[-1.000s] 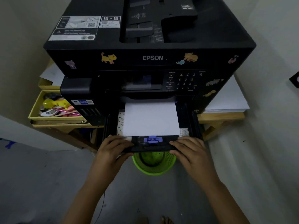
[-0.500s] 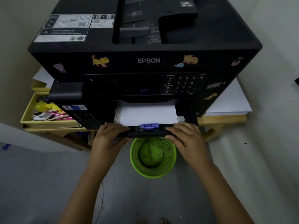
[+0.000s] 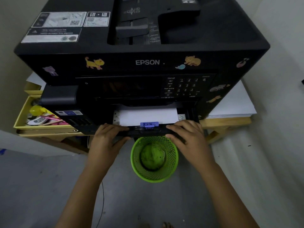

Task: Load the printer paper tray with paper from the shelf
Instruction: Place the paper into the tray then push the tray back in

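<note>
Pushed further in, paper tray (image 3: 146, 131) sits gripped between left hand (image 3: 107, 139) and right hand (image 3: 189, 137).

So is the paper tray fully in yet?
Not yet: the paper tray still juts out, a strip of white paper showing.

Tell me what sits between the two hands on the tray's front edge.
In the head view, the purple paper guide clip sits between the left hand and right hand on the paper tray front; the green wastebasket stands below.
</note>
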Available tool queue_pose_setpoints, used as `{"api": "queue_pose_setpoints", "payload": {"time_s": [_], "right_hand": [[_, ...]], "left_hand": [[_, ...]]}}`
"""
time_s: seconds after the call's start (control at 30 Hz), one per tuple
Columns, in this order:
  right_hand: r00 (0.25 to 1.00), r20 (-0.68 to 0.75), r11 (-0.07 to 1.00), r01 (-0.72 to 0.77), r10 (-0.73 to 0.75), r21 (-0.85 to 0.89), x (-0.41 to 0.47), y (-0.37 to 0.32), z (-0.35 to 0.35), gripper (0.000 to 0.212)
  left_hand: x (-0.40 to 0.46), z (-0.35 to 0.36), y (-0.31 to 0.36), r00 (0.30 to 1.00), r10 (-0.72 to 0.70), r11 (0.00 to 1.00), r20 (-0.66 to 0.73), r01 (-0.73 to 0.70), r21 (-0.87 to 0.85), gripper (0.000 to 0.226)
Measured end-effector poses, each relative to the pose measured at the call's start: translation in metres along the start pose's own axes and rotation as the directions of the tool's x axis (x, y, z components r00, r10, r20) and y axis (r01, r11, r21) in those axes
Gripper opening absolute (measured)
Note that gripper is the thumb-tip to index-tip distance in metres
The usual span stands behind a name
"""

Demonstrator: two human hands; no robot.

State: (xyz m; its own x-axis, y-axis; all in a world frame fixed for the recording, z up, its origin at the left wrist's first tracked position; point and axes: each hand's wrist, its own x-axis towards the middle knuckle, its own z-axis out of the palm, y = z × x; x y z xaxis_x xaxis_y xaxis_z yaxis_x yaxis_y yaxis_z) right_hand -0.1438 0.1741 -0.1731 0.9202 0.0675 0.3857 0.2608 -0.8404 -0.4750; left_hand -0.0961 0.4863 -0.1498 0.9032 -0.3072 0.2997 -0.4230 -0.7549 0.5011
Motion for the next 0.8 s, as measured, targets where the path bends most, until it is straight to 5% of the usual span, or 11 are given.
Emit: {"api": "queue_pose_setpoints", "payload": {"time_s": [0.43, 0.8], "right_hand": [[0.999, 0.032, 0.999, -0.042, 0.041, 0.033, 0.006, -0.002, -0.003, 0.038], [0.986, 0.052, 0.980, -0.153, 0.160, -0.130, 0.011, -0.005, -0.005, 0.071]], "left_hand": [[0.003, -0.002, 0.001, 0.999, -0.023, 0.999, 0.041, 0.021, 0.040, 0.037], [0.006, -0.005, 0.002, 0.992, -0.103, 0.948, 0.077, 0.075, 0.309, 0.052]]}}
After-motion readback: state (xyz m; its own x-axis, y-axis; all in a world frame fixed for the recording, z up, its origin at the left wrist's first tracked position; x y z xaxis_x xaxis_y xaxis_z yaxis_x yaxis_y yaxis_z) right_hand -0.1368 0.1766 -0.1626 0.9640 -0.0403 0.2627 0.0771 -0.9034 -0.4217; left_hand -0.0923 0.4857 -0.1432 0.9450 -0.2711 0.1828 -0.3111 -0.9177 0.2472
